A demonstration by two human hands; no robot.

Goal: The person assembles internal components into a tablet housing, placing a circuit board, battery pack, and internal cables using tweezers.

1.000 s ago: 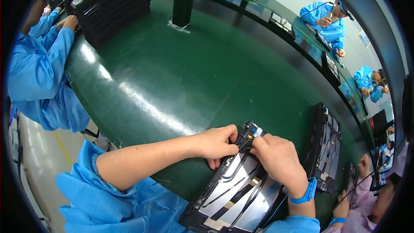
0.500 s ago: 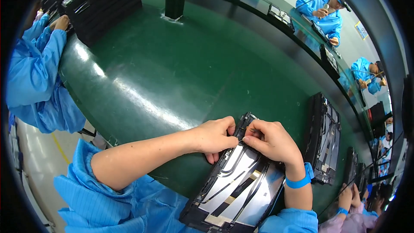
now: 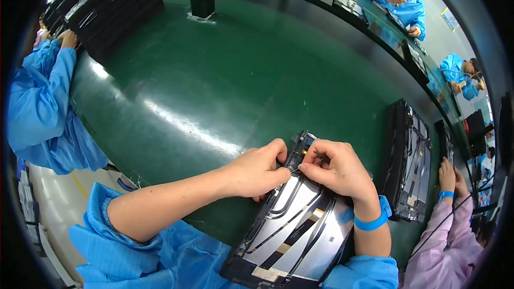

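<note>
Panel [image 3: 304, 223] at the near side of the green tabletop [image 3: 241, 85], black-framed, silver-backed, aslant, with the far end at the hands; cannot tell whether overhanging the near edge; left hand [image 3: 262, 170] half curled at the left rim near the far end, thumb toward the silver back, some fingers out of sight; cannot tell how firmly gripping, if at all; right hand [image 3: 338, 171] just beside, thumb and forefinger pinched together above the far end, seemingly on a thin lead [image 3: 295, 170], too small to be sure; blue band [image 3: 375, 222] round the right wrist. Across the silver back, dark strips [image 3: 297, 235], apparently limp and easy to snag or tear; to judge by looks, flat and stiff as a whole, fairly light, yet fragile over the silver back, probably slippery there and prone to dents or smears; best taken by the black rim on both long sides, fingertips clear of strips and lead; for the lead, best a close, gentle pinch without a hard tug. Toward the right, apart from the panel, a stack [image 3: 411, 163] with a similar silver back on top; beyond, a co-worker's hands [image 3: 448, 176]; at upper left, a tall black pile [image 3: 115, 13].
</note>
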